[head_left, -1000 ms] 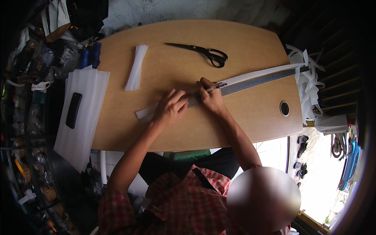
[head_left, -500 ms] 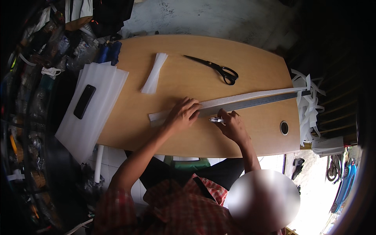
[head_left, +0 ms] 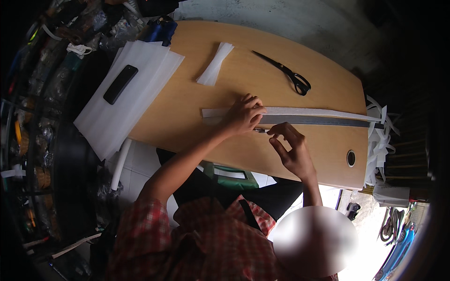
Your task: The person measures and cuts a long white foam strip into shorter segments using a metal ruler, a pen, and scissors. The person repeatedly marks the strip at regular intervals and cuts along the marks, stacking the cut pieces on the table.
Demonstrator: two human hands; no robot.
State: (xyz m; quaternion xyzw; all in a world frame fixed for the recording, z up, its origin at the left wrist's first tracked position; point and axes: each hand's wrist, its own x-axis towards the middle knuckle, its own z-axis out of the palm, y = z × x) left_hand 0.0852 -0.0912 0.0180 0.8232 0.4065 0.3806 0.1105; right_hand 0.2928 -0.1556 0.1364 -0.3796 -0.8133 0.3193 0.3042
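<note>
A long white foam strip (head_left: 309, 111) lies along a grey metal ruler (head_left: 318, 120) across the table. My left hand (head_left: 244, 115) rests over their left part, its fingers bent and closed on the strip. Just below the ruler lies a pen (head_left: 260, 130), partly hidden by my left hand. To the pen's right, my right hand (head_left: 295, 149) hovers with thumb and index finger apart and nothing between them; its fingertips are close to the pen's end.
Black scissors (head_left: 288, 75) and a small bundle of white foam strips (head_left: 215, 64) lie farther back on the wooden table (head_left: 187, 105). At left, a black phone (head_left: 120, 84) rests on white foam sheets (head_left: 147, 89). Cut white strips (head_left: 375, 145) hang past the right edge, near a round hole (head_left: 350, 158).
My right hand has let go of the pen, which now lies by the ruler, and its fingers have spread. My left hand stays on the strip. The whole view has shifted.
</note>
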